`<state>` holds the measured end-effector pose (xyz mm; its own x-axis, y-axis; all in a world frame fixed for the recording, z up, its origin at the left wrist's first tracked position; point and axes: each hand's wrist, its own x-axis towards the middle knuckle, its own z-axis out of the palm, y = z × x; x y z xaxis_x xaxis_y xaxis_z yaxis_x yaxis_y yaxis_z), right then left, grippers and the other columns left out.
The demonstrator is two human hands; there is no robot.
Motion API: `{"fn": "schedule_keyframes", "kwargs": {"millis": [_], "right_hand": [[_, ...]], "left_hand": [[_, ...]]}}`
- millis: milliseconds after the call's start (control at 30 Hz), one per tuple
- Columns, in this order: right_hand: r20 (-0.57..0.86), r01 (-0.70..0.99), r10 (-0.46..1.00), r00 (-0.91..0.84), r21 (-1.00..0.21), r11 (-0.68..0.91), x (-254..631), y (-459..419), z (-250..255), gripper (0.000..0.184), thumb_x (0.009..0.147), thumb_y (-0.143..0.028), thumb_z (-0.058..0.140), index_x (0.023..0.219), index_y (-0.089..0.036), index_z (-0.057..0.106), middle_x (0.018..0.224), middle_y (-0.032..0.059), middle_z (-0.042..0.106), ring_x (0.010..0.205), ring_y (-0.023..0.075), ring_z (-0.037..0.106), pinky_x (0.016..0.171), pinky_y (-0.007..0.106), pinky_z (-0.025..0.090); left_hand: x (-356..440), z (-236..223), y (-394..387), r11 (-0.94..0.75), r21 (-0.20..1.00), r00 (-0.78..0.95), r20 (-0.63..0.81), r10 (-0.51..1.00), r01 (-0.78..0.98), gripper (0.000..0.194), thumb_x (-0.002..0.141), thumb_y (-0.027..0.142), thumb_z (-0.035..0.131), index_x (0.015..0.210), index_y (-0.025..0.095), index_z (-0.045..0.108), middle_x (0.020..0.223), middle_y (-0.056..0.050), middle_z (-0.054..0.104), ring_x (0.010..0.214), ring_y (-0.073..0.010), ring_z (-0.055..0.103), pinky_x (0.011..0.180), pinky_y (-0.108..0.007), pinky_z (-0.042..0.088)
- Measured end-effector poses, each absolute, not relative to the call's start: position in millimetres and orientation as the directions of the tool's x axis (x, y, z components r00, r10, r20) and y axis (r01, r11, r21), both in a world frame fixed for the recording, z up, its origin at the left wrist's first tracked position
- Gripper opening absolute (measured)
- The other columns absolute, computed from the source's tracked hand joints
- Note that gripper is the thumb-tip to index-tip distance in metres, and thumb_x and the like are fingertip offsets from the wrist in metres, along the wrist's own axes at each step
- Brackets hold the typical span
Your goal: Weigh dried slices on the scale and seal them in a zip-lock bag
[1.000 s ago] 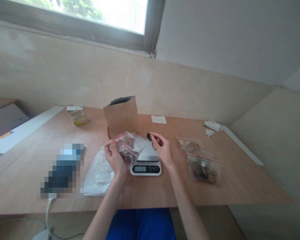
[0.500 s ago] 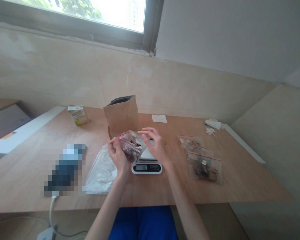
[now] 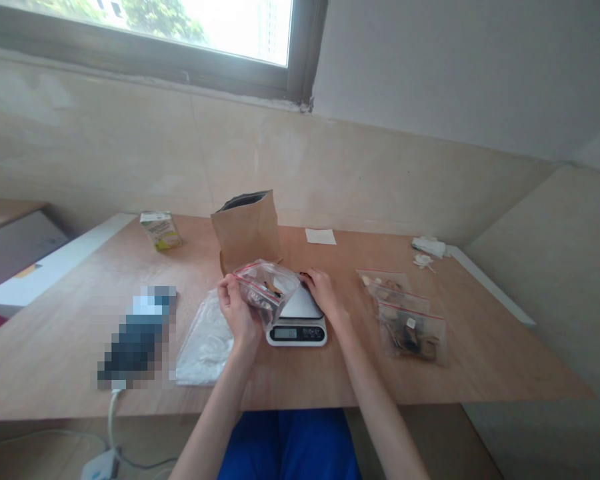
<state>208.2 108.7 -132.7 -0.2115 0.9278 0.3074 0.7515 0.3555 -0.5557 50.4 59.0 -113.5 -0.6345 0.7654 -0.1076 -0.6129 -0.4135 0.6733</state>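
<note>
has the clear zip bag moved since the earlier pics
Yes, the clear zip bag has shifted right: its lower corner now overlaps the left edge of the scale.

A pixelated object — blurred past telling, scale readout — too small to read

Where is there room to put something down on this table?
Bare wood lies right of the zip bags and between the small carton and clear plastic sheet. It's crowded at the digital scale, under the left hand's zip bag and right hand.

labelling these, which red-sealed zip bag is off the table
The zip bag in the left hand; the other two lie flat on the table, right of the scale.
</note>
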Motion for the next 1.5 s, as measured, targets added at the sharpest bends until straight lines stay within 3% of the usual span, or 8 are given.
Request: {"fn": "schedule_keyframes", "kwargs": {"millis": [200,400,700,833,967,1200,1333,1500], "right_hand": [[0.492,0.433,0.865,-0.098,-0.761,0.483,189,86,-88,0.026,0.088,-0.036,0.052,0.109,-0.023,0.062,0.106,0.0044,0.068,0.094,0.0163,0.064,0.083,0.029,0.049],[0.522,0.366,0.782,-0.341,-0.692,0.622,172,67,-54,0.026,0.089,-0.037,0.05,0.108,-0.024,0.063,0.115,0.0037,0.064,0.112,0.0154,0.055,0.099,0.031,0.04],[0.275,0.386,0.955,-0.109,-0.874,0.296,162,27,-89,0.062,0.077,-0.048,0.062,0.125,-0.019,0.034,0.126,0.0154,0.052,0.112,0.0227,0.055,0.092,0.04,0.047],[0.361,0.309,0.933,0.0,-0.887,0.344,140,15,-88,0.038,0.08,-0.039,0.06,0.105,-0.022,0.038,0.113,0.0109,0.059,0.108,0.0207,0.057,0.089,0.037,0.049],[0.43,0.342,0.903,0.027,-0.852,0.396,142,12,-80,0.012,0.088,-0.033,0.047,0.091,-0.022,0.044,0.106,0.0088,0.061,0.102,0.0195,0.059,0.088,0.036,0.048],[0.536,0.365,0.831,0.147,-0.81,0.459,173,7,-73,0.015,0.092,-0.03,0.042,0.089,-0.022,0.055,0.129,0.0077,0.05,0.123,0.02,0.044,0.104,0.041,0.033],[0.52,0.258,0.829,0.206,-0.846,0.466,178,3,-75,0.015,0.091,-0.031,0.044,0.091,-0.023,0.057,0.112,0.0059,0.061,0.114,0.0188,0.052,0.099,0.038,0.039],[0.45,0.157,0.823,0.347,-0.893,0.422,176,3,-82,0.017,0.089,-0.036,0.049,0.088,-0.02,0.056,0.092,0.0057,0.067,0.085,0.0177,0.063,0.074,0.03,0.051]], "left_hand": [[51,-116,58,-0.398,0.672,-0.63,-0.132,0.765,-0.624,0.035,0.066,0.042,0.069,0.077,0.021,0.044,0.072,0.007,0.057,0.062,-0.008,0.055,0.064,-0.022,0.043],[54,-116,58,-0.395,0.658,-0.629,-0.156,0.761,-0.641,0.034,0.067,0.042,0.069,0.077,0.021,0.044,0.074,0.006,0.057,0.065,-0.009,0.056,0.066,-0.023,0.044],[56,-118,56,-0.382,0.661,-0.659,-0.23,0.716,-0.646,0.029,0.076,0.048,0.058,0.082,0.023,0.045,0.077,0.005,0.057,0.067,-0.0104,0.058,0.067,-0.024,0.047],[75,-118,39,-0.29,0.685,-0.492,-0.115,0.863,-0.668,0.041,0.083,0.057,0.041,0.104,0.024,0.05,0.098,-0.003,0.062,0.087,-0.0164,0.062,0.077,-0.031,0.049],[84,-125,20,-0.353,0.828,-0.495,0.107,0.862,-0.435,0.048,0.083,0.056,0.044,0.12,0.026,0.047,0.123,-0.008,0.055,0.113,-0.0192,0.054,0.09,-0.033,0.044],[64,-120,24,-0.38,0.857,-0.448,0.204,0.87,-0.349,0.036,0.084,0.05,0.048,0.107,0.023,0.052,0.138,-0.01,0.044,0.127,-0.0192,0.042,0.102,-0.035,0.036],[49,-117,36,-0.313,0.868,-0.343,0.18,0.922,-0.386,0.041,0.081,0.048,0.054,0.113,0.022,0.051,0.128,-0.009,0.055,0.114,-0.0194,0.053,0.094,-0.035,0.041],[39,-121,43,-0.243,0.905,-0.206,0.179,0.962,-0.348,0.04,0.074,0.055,0.059,0.08,0.016,0.068,0.077,-0.006,0.067,0.072,-0.017,0.061,0.068,-0.027,0.047]]}}
